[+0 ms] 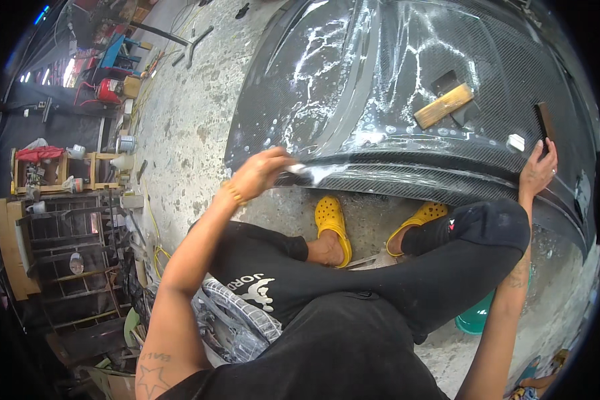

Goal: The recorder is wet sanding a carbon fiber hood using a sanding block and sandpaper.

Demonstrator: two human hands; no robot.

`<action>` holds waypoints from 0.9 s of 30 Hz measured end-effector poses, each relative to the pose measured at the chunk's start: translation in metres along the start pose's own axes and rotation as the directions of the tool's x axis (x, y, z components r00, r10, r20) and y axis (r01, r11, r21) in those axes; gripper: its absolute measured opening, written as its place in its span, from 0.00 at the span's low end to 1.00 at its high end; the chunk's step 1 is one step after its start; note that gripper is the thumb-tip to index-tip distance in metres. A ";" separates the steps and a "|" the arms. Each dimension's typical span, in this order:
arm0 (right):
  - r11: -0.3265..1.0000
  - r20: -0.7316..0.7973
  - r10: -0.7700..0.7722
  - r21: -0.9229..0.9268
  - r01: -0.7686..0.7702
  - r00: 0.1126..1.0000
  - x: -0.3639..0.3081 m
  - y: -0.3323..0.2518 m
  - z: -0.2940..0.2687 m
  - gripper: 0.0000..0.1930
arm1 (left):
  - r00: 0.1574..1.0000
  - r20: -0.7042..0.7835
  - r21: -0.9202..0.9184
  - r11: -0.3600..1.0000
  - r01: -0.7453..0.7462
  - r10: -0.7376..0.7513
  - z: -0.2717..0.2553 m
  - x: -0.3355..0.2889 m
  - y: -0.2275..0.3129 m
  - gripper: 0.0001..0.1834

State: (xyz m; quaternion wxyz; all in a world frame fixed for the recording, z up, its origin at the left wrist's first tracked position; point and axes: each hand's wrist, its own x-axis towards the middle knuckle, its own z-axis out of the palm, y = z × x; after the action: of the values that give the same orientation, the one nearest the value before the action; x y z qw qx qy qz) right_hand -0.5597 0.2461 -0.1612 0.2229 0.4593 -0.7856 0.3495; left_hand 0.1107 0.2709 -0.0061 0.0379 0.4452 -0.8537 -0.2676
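Observation:
A large black carbon-fibre panel (393,60), wet and streaked with white foam, lies on the concrete floor in front of me. My left hand (260,172) presses a small white piece, sandpaper or a pad (301,170), against the panel's near edge. Over on the panel's right side, my right hand (539,168) rests flat, fingers spread, holding nothing. A wooden block (443,105) lies on the panel beside a dark sheet (447,83). A small white piece (515,142) and a dark strip (545,120) sit near my right hand.
My legs in black trousers and yellow clogs (331,223) tuck under the panel's edge. A green basin (477,319) stands beside my right knee. Wooden shelves (60,172) with cans, a metal rack (73,253) and a red machine (107,90) stand to the left.

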 end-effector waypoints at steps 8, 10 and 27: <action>0.999 -0.046 -0.020 0.031 0.021 0.999 -0.005 -0.015 -0.004 0.21 | 0.921 -0.383 0.154 0.988 -0.006 0.065 -0.043 0.083 -0.052 0.17; 0.999 -0.035 -0.021 0.047 0.023 0.999 -0.008 -0.019 -0.007 0.20 | 0.907 -0.384 0.182 0.978 -0.105 0.170 -0.045 0.158 -0.068 0.19; 0.995 -0.018 -0.033 0.094 0.034 0.999 -0.003 -0.025 -0.020 0.18 | 0.862 -0.403 0.218 0.947 -0.238 0.309 -0.018 0.337 -0.052 0.16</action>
State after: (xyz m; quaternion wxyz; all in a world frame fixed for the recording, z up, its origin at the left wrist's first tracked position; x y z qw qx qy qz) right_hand -0.5360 0.2545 -0.1416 0.2135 0.4793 -0.7587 0.3861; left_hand -0.0481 -0.0239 -0.0751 0.2275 0.3690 -0.8972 -0.0844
